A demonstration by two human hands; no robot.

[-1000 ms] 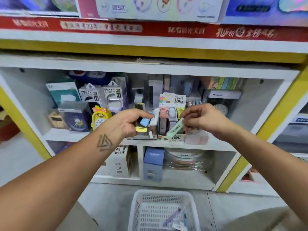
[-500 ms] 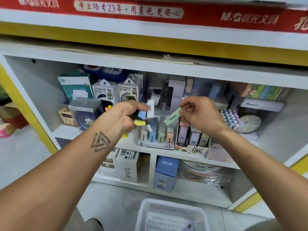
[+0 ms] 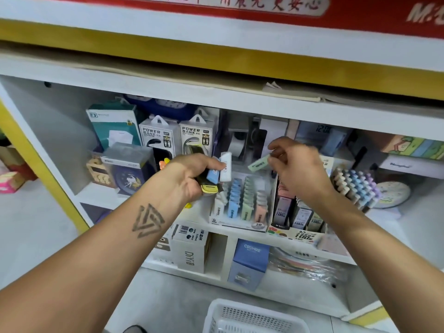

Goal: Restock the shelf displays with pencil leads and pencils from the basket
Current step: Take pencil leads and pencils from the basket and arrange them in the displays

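At the bottom edge, nearest the camera, the rim of a white plastic basket (image 3: 252,317) shows on the grey floor. Above it, the left hand (image 3: 189,177) curls its fingers round a small bundle of lead cases: a white case (image 3: 225,166) and a blue case (image 3: 213,174) stick up between thumb and forefinger, and a yellow-ended case (image 3: 209,188) pokes out below the palm. Just beside it, the right hand (image 3: 296,168) pinches one pale green lead case (image 3: 259,163) by its end, tilted, in the air above the clear display tray (image 3: 240,206). That tray stands on the white shelf (image 3: 108,195) and holds rows of white, blue, green and pink cases. Touching its right side is a cardboard display box (image 3: 298,222) of darker cases. Further back stand two power bank boxes (image 3: 177,138).
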